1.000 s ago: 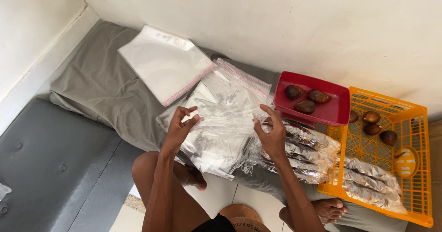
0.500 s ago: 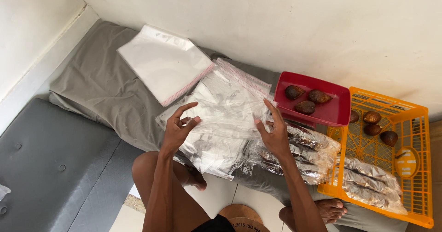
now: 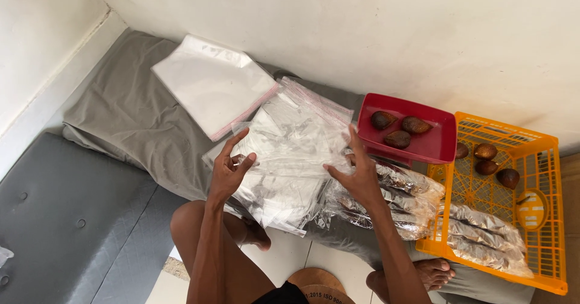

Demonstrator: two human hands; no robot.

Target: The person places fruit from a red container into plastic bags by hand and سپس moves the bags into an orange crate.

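Above the grey cloth [image 3: 130,114], both hands — left hand [image 3: 229,168], right hand [image 3: 357,174] — pinch one clear plastic bag [image 3: 290,150] by its side edges; red tray [image 3: 406,129] and orange crate [image 3: 504,201] sit right — open cloth lies left.

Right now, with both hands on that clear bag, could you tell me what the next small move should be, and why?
Probably rub the clear bag's edge apart between the fingertips. The left hand and right hand hold it flat above the pile of bags, and its mouth looks closed.
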